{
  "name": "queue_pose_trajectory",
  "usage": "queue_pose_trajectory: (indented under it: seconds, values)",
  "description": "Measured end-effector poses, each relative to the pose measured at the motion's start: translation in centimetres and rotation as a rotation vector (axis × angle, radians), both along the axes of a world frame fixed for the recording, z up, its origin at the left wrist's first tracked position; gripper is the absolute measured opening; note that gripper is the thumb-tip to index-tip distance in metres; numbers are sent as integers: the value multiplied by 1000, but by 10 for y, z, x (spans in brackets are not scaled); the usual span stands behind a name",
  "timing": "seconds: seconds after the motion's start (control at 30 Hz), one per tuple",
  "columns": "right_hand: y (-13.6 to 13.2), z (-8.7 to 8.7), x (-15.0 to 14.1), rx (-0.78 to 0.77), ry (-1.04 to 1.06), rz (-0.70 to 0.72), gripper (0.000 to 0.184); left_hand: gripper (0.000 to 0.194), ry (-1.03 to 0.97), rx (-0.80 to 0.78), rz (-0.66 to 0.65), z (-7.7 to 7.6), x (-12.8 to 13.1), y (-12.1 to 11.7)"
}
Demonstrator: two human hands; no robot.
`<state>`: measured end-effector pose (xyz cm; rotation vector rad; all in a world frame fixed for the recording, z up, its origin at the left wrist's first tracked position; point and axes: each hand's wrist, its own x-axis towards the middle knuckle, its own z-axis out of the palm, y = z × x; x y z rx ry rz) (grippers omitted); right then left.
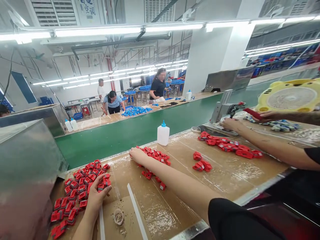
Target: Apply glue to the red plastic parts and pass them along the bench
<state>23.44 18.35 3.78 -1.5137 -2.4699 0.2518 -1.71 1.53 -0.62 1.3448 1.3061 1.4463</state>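
Observation:
My left hand point(96, 193) is closed around a small red plastic part point(106, 180) with a grey band, at the near left of the bench. Beside and beyond it spreads a pile of similar red and grey parts point(82, 178). My right hand point(138, 156) reaches across to the far side of a second pile of red parts point(156, 156), at its left end. Its fingertips are bent down and mostly out of sight, so what they grip does not show. A small clear cup point(118, 216) with a thin stick in it stands on a cardboard sheet point(130, 206) between my arms.
A white bottle point(163, 134) with a blue cap stands behind the middle pile. Further right lie more red parts point(230, 145); a co-worker's hands point(231, 124) are at a metal fixture point(220, 111) near a yellow fan point(290, 95). A green conveyor belt point(120, 138) runs behind the bench.

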Motion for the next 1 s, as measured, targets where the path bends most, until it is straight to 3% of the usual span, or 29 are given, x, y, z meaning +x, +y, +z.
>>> queue_pose_trajectory:
  seconds: [0.07, 0.17, 0.3, 0.43, 0.5, 0.67, 0.73, 0.87, 1.0]
  values:
    - [-13, -9, -10, -20, 137, 52, 15, 59, -36, 3, -19, -1, 3, 0]
    - [-41, -31, -29, -109, 387, 179, 27, 58, -8, -17, -23, -2, 5, -1]
    - [-69, -59, -47, -443, 1008, 341, 50, 64, 75, -69, -67, -2, 3, -1]
    - [-78, -63, -47, -649, 1201, 334, 54, 66, 215, -153, -139, -1, -1, -1]
    - [-82, -60, -42, -609, 1208, 347, 52, 64, 298, -149, -110, 0, -1, -1]
    - [-96, -56, -37, -131, 960, 461, 41, 57, 479, -78, -59, -1, 2, -3]
    - [-101, -57, -38, -21, 869, 519, 41, 56, 519, -92, -73, -2, 2, -3]
    - [-108, -60, -41, 66, 813, 560, 37, 53, 535, -85, -96, -2, 4, -5]
    - [-111, -57, -41, 45, 828, 540, 31, 52, 545, -69, -107, -1, 6, -8]
